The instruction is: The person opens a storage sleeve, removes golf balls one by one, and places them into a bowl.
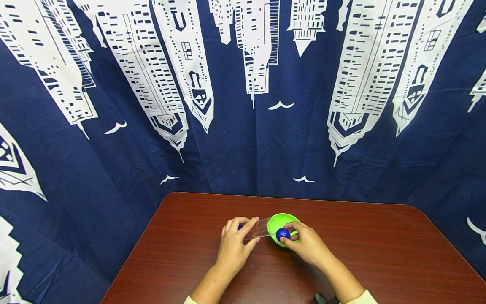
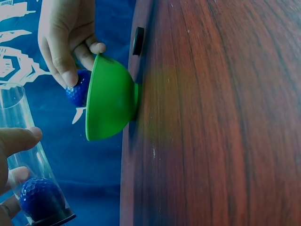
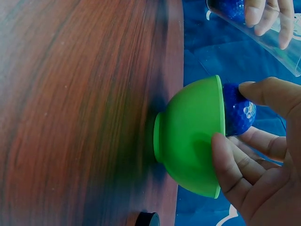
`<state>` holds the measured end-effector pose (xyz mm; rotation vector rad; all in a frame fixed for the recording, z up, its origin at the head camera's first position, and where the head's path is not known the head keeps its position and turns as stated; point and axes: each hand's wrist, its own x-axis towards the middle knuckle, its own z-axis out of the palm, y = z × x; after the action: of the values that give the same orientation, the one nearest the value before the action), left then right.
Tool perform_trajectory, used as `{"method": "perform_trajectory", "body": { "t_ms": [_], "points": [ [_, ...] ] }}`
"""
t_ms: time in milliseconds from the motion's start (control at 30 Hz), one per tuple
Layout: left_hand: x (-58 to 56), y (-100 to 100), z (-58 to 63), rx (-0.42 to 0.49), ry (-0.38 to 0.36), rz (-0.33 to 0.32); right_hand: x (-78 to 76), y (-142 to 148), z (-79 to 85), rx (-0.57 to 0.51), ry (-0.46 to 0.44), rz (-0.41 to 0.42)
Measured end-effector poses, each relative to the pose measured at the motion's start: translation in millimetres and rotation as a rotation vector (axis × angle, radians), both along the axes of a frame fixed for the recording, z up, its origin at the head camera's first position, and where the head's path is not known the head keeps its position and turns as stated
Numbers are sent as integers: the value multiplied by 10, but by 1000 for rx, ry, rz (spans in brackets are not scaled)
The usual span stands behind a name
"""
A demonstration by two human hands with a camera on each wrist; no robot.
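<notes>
Pinching a blue, dimpled ball (image 1: 282, 234) between thumb and fingertips, the right hand (image 1: 309, 245) holds it at the mouth of a smooth, bright green, round bowl (image 1: 279, 220). In both wrist views the bowl's rim hides the ball's lower part; whether the ball touches the bowl cannot be told. A pale mark shows on the ball in the right wrist view, where another finger of that hand overlaps the rim, contact unclear.

To the left of the bowl, the left hand (image 1: 232, 245) grips a clear, see-through tube (image 1: 262, 228) with a dark end, thumb and fingers around its wall. The tube is tilted, its mouth higher than its dark end and pointing toward the bowl. A second blue, dimpled ball (image 2: 41, 200) sits inside, at the end away from the bowl.

The bowl stands upright on its foot on a reddish-brown, wood-grained table (image 1: 190, 236). Behind the bowl hangs a dark blue cloth (image 1: 235, 147) printed with upside-down white buildings and birds. Nearer the wearer than the bowl, a pale yellow sleeve (image 1: 362, 297) ends at the right forearm.
</notes>
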<state>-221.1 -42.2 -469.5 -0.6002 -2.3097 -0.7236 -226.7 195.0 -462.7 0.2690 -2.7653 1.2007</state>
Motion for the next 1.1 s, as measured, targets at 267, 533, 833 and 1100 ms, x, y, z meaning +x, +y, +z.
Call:
{"method": "perform_trajectory", "body": {
  "t_ms": [267, 533, 833, 1100],
  "points": [
    [-2, 5, -10, 11, 0, -6, -8, 24, 19, 42, 12, 54],
    [6, 3, 0, 16, -20, -7, -23, 43, 33, 106, 38, 127],
    [5, 3, 7, 21, -5, -7, -28, 27, 35, 201, 56, 119],
    [1, 9, 2, 23, -8, -10, -41, -10, 10, 257, 95, 88]
  ]
}}
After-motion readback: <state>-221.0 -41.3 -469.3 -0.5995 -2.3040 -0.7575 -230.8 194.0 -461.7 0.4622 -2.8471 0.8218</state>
